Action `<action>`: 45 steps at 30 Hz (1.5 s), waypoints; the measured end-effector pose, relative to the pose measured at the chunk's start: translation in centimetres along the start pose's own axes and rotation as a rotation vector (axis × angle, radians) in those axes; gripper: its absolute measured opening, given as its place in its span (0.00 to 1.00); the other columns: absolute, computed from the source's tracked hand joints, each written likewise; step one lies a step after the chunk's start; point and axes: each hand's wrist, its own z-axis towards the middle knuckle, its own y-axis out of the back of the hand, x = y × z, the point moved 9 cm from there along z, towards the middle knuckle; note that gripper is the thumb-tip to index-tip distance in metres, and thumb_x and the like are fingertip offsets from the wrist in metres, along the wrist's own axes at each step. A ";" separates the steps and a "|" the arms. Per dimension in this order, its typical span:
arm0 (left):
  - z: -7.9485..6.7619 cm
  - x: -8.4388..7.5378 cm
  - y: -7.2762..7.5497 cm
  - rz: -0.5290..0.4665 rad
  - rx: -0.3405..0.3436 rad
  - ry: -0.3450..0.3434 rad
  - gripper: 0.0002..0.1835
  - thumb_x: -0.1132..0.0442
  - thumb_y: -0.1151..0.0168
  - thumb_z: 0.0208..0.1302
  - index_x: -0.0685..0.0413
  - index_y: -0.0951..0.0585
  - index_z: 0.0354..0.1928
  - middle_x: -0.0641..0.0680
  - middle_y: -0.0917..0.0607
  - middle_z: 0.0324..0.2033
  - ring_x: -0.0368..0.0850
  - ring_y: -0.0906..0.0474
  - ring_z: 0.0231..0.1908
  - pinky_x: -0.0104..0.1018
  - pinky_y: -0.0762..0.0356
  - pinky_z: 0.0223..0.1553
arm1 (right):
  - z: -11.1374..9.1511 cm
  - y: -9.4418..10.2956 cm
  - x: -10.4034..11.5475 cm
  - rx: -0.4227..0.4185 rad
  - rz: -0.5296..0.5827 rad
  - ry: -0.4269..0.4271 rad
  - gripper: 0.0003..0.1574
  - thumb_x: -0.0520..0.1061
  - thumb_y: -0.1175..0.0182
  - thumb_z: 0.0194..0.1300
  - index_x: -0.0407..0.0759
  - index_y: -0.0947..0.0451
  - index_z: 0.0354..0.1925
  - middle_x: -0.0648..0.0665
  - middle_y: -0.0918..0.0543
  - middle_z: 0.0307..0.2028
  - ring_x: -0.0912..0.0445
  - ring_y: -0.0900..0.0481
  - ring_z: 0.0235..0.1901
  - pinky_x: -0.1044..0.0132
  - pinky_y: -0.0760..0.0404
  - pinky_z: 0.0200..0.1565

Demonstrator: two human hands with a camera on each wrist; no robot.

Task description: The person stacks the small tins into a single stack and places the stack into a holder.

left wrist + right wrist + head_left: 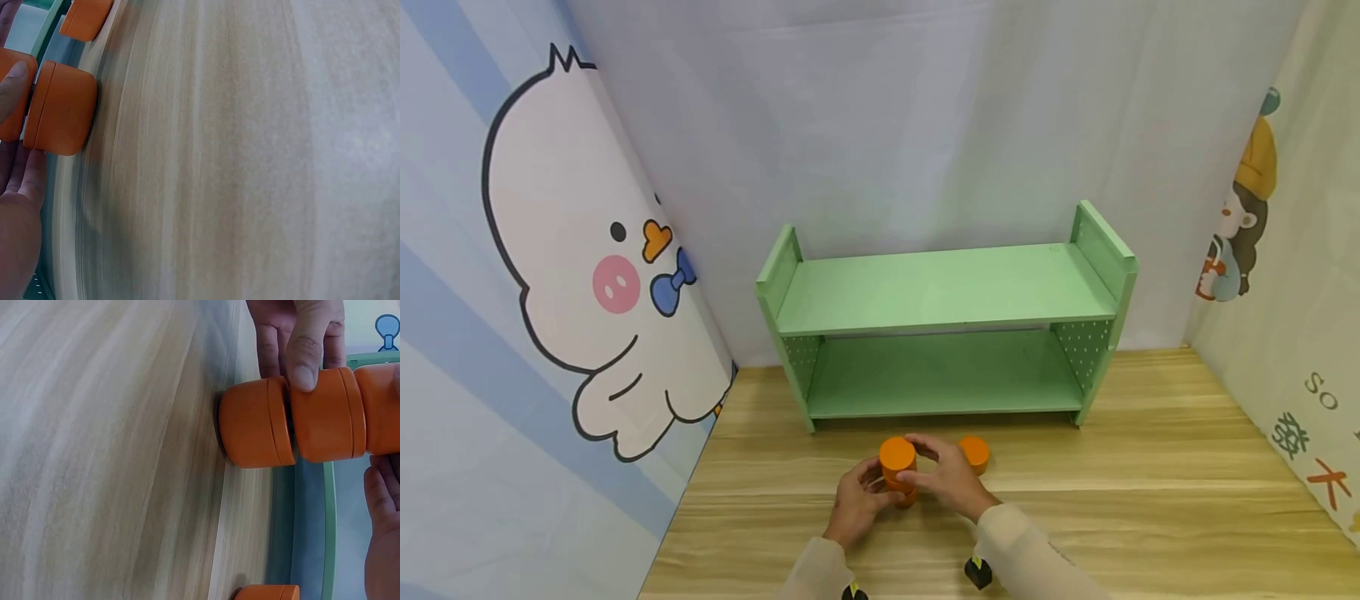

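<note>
Several round orange lidded jars are here. Three form a column, seen side-on in the right wrist view: a bottom jar (253,425) on the table, a middle jar (325,428) over it and a top jar (897,452). My left hand (856,504) grips the middle jar, its thumb pressed against the near side. Higher up, my right hand (951,475) holds the top jar between thumb and fingers. Another jar (975,455) stands apart on the table, just beyond the right hand. A thin dark gap shows between bottom and middle jars.
Behind the jars stands a two-tier green shelf (947,287) with raised side panels. The wood-grain table (1150,500) extends on both sides of it. Printed cloth (925,125) hangs at the back and sides.
</note>
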 end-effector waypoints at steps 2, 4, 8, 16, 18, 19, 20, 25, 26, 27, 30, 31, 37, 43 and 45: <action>0.0 -0.1 0.0 0.000 0.002 -0.003 0.32 0.80 0.25 0.49 0.74 0.25 0.59 0.71 0.21 0.56 0.65 0.22 0.56 0.47 0.19 0.56 | 0.0 0.0 0.1 -0.007 0.002 -0.002 0.35 0.37 0.28 0.59 0.28 0.28 0.62 0.30 0.22 0.58 0.37 0.24 0.59 0.37 0.27 0.61; 0.1 -0.2 -0.1 -0.004 0.004 -0.010 0.32 0.80 0.26 0.49 0.73 0.25 0.59 0.71 0.21 0.56 0.65 0.23 0.56 0.48 0.20 0.57 | 0.1 0.1 0.1 -0.013 -0.004 -0.005 0.35 0.37 0.28 0.59 0.28 0.28 0.62 0.30 0.22 0.58 0.37 0.24 0.59 0.37 0.27 0.61; 0.2 -0.3 -0.1 -0.006 0.005 -0.028 0.32 0.80 0.26 0.49 0.74 0.25 0.59 0.71 0.21 0.56 0.65 0.23 0.57 0.48 0.20 0.57 | 0.1 0.1 0.0 -0.015 -0.028 -0.004 0.36 0.39 0.27 0.59 0.29 0.28 0.62 0.31 0.22 0.58 0.38 0.24 0.59 0.37 0.28 0.61; 0.2 -0.2 -0.1 0.018 -0.001 -0.033 0.32 0.78 0.25 0.49 0.75 0.25 0.58 0.71 0.21 0.55 0.66 0.23 0.57 0.47 0.20 0.57 | -0.9 1.3 -0.9 -0.038 -0.060 -0.018 0.40 0.40 0.26 0.57 0.28 0.29 0.64 0.31 0.24 0.61 0.36 0.26 0.61 0.43 0.27 0.63; 0.1 -0.2 -0.1 0.025 -0.003 -0.034 0.32 0.78 0.24 0.48 0.75 0.25 0.57 0.71 0.20 0.55 0.66 0.23 0.57 0.47 0.20 0.57 | -1.2 1.9 -1.3 -0.057 -0.068 -0.039 0.40 0.39 0.26 0.57 0.28 0.28 0.63 0.31 0.23 0.60 0.36 0.26 0.61 0.42 0.27 0.63; 0.0 -0.2 -0.1 0.027 -0.003 -0.035 0.32 0.78 0.24 0.48 0.75 0.25 0.57 0.71 0.20 0.55 0.66 0.23 0.57 0.47 0.20 0.57 | -1.4 2.3 -1.6 -0.067 -0.073 -0.050 0.39 0.38 0.25 0.56 0.28 0.28 0.63 0.31 0.23 0.60 0.36 0.26 0.61 0.42 0.27 0.63; 0.0 -0.2 -0.1 0.031 0.000 -0.040 0.32 0.78 0.24 0.48 0.75 0.25 0.57 0.71 0.20 0.55 0.66 0.23 0.56 0.47 0.20 0.57 | -1.5 2.6 -1.7 -0.075 -0.082 -0.057 0.39 0.38 0.25 0.56 0.28 0.28 0.63 0.32 0.23 0.60 0.37 0.26 0.61 0.42 0.28 0.63; 0.1 0.0 -0.1 0.016 0.003 -0.042 0.32 0.79 0.24 0.47 0.75 0.25 0.57 0.71 0.20 0.54 0.65 0.23 0.56 0.49 0.20 0.57 | -2.0 4.1 -2.2 -0.105 -0.145 -0.074 0.38 0.41 0.25 0.56 0.30 0.26 0.62 0.34 0.21 0.59 0.38 0.24 0.60 0.43 0.26 0.63; 0.1 0.1 -0.1 0.019 0.003 -0.042 0.32 0.80 0.24 0.47 0.75 0.25 0.57 0.71 0.20 0.54 0.65 0.22 0.56 0.49 0.20 0.57 | -2.1 4.4 -2.3 -0.108 -0.156 -0.076 0.38 0.41 0.25 0.56 0.31 0.26 0.62 0.34 0.21 0.59 0.39 0.24 0.59 0.43 0.26 0.62; 0.1 0.2 -0.1 0.013 0.002 -0.037 0.32 0.80 0.25 0.47 0.76 0.25 0.57 0.71 0.20 0.54 0.65 0.23 0.56 0.49 0.20 0.57 | -2.1 4.6 -2.4 -0.112 -0.161 -0.077 0.38 0.42 0.25 0.56 0.31 0.26 0.62 0.35 0.21 0.58 0.39 0.24 0.59 0.44 0.26 0.62; 0.1 0.2 -0.1 0.006 0.005 -0.034 0.33 0.81 0.25 0.47 0.76 0.25 0.58 0.71 0.20 0.54 0.65 0.23 0.56 0.50 0.20 0.57 | -2.3 5.4 -2.7 -0.126 -0.164 -0.085 0.37 0.41 0.25 0.56 0.31 0.25 0.62 0.35 0.20 0.58 0.40 0.24 0.59 0.44 0.25 0.62; 0.1 0.1 -0.1 0.005 0.006 -0.034 0.33 0.81 0.25 0.47 0.76 0.25 0.57 0.71 0.20 0.54 0.66 0.23 0.56 0.50 0.20 0.57 | -2.4 5.7 -2.9 -0.132 -0.161 -0.090 0.37 0.40 0.25 0.56 0.31 0.25 0.62 0.35 0.20 0.58 0.40 0.24 0.59 0.44 0.25 0.62; 0.0 -0.3 0.0 -0.016 0.017 -0.037 0.32 0.80 0.25 0.48 0.77 0.26 0.57 0.72 0.21 0.55 0.67 0.23 0.56 0.51 0.21 0.58 | -2.6 7.2 -3.6 -0.153 -0.153 -0.099 0.37 0.40 0.25 0.57 0.30 0.26 0.62 0.32 0.21 0.59 0.40 0.23 0.59 0.48 0.23 0.60; -0.2 -0.2 0.0 -0.022 0.017 -0.025 0.32 0.80 0.25 0.49 0.77 0.25 0.58 0.71 0.21 0.55 0.66 0.23 0.56 0.50 0.20 0.58 | -2.9 8.5 -3.9 -0.169 -0.164 -0.117 0.38 0.40 0.25 0.56 0.29 0.26 0.62 0.31 0.22 0.59 0.37 0.24 0.60 0.46 0.23 0.60; -0.2 -0.1 0.0 -0.020 0.016 -0.020 0.32 0.79 0.25 0.49 0.77 0.25 0.58 0.71 0.21 0.55 0.65 0.23 0.56 0.50 0.20 0.58 | -3.0 8.9 -4.0 -0.174 -0.182 -0.128 0.38 0.40 0.25 0.56 0.30 0.26 0.62 0.31 0.22 0.59 0.37 0.25 0.60 0.45 0.23 0.60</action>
